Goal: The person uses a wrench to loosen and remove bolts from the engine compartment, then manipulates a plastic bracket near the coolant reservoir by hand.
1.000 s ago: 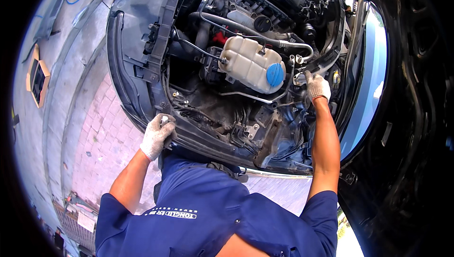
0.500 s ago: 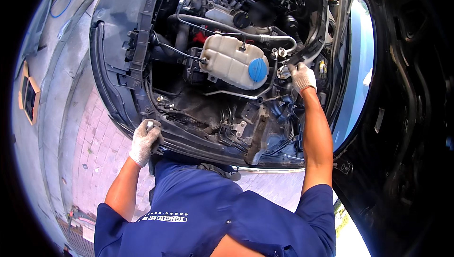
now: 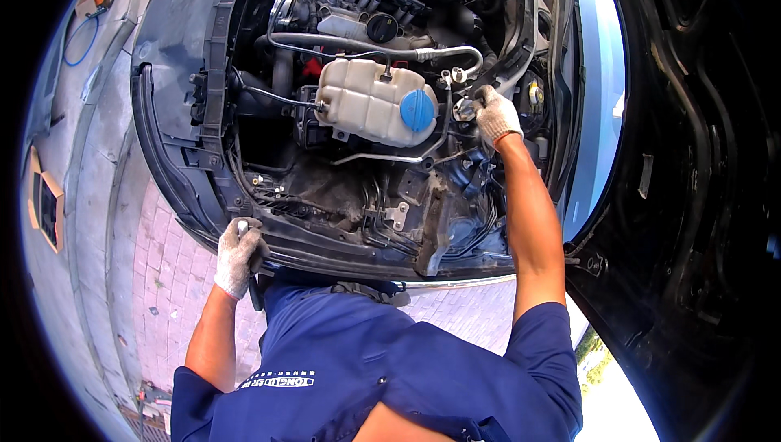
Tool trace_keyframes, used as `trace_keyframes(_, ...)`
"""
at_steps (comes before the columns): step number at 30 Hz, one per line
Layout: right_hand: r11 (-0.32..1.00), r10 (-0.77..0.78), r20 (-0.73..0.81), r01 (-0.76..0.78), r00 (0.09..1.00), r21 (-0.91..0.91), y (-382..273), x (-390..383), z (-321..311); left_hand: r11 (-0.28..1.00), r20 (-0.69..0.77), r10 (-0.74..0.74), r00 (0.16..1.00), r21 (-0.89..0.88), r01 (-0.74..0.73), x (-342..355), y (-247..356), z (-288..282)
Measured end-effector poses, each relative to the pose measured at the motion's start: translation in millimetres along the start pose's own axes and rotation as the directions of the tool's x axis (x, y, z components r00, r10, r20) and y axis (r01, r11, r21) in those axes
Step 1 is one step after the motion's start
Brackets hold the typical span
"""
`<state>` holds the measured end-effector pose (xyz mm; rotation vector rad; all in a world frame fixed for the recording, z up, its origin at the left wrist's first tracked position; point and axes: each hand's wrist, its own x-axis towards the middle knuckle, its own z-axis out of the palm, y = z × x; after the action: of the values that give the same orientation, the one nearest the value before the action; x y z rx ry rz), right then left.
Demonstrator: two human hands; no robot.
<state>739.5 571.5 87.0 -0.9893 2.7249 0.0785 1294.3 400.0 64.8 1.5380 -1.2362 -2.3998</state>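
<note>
My right hand (image 3: 497, 117), in a pale knitted glove, is closed by a small silvery metal fitting (image 3: 465, 109) at the right side of the engine bay. Its fingertips touch or pinch the fitting; the glove hides the exact contact. To the left of it stands a whitish plastic coolant tank (image 3: 358, 99) with a blue cap (image 3: 419, 111). At the car's near left edge, my left hand (image 3: 237, 259), gloved too, is curled round a slim tool (image 3: 243, 228). Only a pale tip shows above the fist, and something dark hangs below; its kind is not clear.
Hoses, metal pipes and a black engine filler cap (image 3: 381, 27) lie beyond the tank. The raised dark hood (image 3: 691, 157) fills the right side. A black front bumper (image 3: 167, 145) borders the bay at left, over pinkish paving (image 3: 175, 263). A wooden-framed box (image 3: 46, 202) stands farther left.
The whole view has shifted, so the engine bay sits further left and slightly higher. My left hand has come slightly nearer to me with its tool. My right hand stays at the metal fitting.
</note>
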Motion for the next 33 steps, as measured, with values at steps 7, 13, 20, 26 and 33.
trace_keyframes(7,0.984,0.164,0.116,-0.155,0.980,-0.082,-21.5,-8.1,-20.5,1.000,0.002,0.015,1.000,0.009,-0.015,-0.1,-2.0,-0.4)
trace_keyframes(13,0.971,0.208,0.143,-0.187,0.967,-0.150,-33.9,-6.3,-27.3,1.000,0.005,0.023,1.000,0.020,-0.023,0.5,-1.4,-1.5)
trace_keyframes(20,0.960,0.244,0.127,-0.221,0.962,-0.170,-35.3,-7.3,-26.5,1.000,-0.009,0.025,1.000,0.013,-0.025,-1.0,-1.5,-1.3)
trace_keyframes(26,0.994,0.100,0.104,-0.093,0.990,-0.065,-19.5,-8.6,-17.5,0.997,-0.005,0.065,0.998,0.034,-0.065,3.7,-5.1,-1.7)
trace_keyframes(33,1.000,0.030,0.101,-0.030,0.994,-0.002,-19.4,-14.0,-21.5,0.999,-0.017,0.043,0.999,-0.005,-0.043,5.3,-11.8,-2.7)
